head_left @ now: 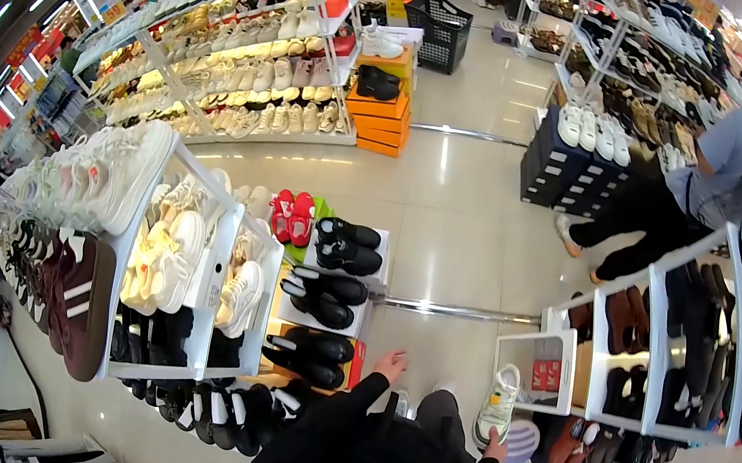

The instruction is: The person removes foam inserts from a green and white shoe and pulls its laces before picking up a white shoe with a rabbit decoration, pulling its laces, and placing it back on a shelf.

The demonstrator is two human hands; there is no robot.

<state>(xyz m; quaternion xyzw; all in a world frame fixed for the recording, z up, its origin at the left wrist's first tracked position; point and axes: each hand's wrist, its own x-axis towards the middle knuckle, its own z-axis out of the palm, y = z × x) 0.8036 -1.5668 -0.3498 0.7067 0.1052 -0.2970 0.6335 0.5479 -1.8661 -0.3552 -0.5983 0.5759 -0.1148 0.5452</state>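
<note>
My right hand grips the heel end of a pale green and white sneaker, which is held upright with its toe pointing away from me, beside the end of the right-hand rack. My left hand is held out over the floor, to the right of the black shoes stacked on boxes. It touches nothing that I can see. Its fingers are small and partly curled, so whether they are closed cannot be made out. A striped round object is just right of my right hand.
White shoe racks stand at the left and right. Red shoes lie on boxes near the left rack. Orange boxes and a black basket are farther ahead. A person in a blue-grey shirt walks at the right.
</note>
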